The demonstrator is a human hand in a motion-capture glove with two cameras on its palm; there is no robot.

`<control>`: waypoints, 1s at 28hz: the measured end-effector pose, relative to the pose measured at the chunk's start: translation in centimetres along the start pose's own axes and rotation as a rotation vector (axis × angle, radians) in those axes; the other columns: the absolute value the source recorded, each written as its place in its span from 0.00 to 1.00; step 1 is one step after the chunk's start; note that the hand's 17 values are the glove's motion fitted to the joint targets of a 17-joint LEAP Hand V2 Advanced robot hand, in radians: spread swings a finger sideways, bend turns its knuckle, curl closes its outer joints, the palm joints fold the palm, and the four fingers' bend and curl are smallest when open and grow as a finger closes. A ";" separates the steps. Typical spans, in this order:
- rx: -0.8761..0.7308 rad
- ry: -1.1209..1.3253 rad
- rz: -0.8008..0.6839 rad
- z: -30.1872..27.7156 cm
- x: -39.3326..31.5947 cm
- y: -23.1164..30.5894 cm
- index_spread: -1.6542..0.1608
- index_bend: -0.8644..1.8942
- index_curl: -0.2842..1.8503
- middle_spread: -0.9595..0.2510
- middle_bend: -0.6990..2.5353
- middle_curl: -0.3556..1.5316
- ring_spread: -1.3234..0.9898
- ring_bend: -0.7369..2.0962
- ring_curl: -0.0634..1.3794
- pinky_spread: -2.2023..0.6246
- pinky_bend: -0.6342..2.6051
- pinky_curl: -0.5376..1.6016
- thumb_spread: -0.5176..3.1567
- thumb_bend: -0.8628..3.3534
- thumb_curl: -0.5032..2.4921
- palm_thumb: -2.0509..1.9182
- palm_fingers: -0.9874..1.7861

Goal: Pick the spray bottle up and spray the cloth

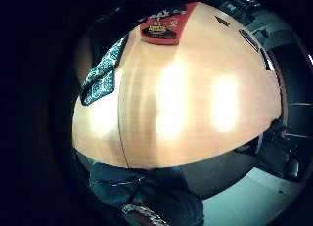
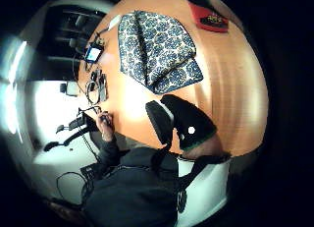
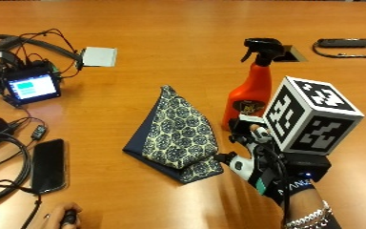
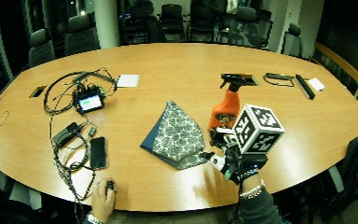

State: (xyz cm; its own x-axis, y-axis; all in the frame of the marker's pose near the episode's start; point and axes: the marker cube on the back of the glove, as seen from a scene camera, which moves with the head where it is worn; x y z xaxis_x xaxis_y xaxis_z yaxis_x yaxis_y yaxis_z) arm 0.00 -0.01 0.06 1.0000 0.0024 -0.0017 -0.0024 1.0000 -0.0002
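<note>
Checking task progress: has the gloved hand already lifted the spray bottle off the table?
No, the spray bottle stands upright on the table, with the hand nearby.

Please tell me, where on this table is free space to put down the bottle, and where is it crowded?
Bare wood lies beyond the orange spray bottle and patterned folded cloth, across the far table. A narrower strip runs between cloth and black phone. The cabled side around the small screen device is crowded.

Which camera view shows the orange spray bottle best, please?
The outside view: the spray bottle stands whole on the table, black trigger head to base, beside the cloth, near the gloved right hand. The wide outside view shows it whole but smaller. Both palm views catch only part of it.
</note>
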 end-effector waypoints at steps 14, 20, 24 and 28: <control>-0.019 0.006 -0.008 0.4 -0.3 -0.1 0.70 0.40 0.24 0.79 0.28 0.28 0.58 0.34 0.14 0.87 0.29 0.34 0.40 0.25 0.21 0.62 0.50; -0.014 0.003 -0.010 0.3 -0.4 -0.4 0.68 0.39 0.25 0.80 0.27 0.29 0.58 0.34 0.16 0.87 0.29 0.35 0.42 0.24 0.22 0.63 0.50; 0.000 -0.009 -0.012 0.3 -0.6 -0.8 0.68 0.38 0.26 0.80 0.27 0.30 0.58 0.34 0.16 0.87 0.28 0.36 0.43 0.23 0.22 0.63 0.50; 0.047 -0.025 0.007 0.0 -0.9 -1.6 0.68 0.38 0.26 0.80 0.27 0.31 0.58 0.34 0.17 0.87 0.28 0.36 0.44 0.23 0.23 0.64 0.51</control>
State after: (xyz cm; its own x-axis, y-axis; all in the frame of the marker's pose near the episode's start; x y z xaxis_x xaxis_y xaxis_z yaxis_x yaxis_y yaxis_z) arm -0.86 -1.60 0.05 0.9997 0.0087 0.0235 -0.0098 0.9989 0.0468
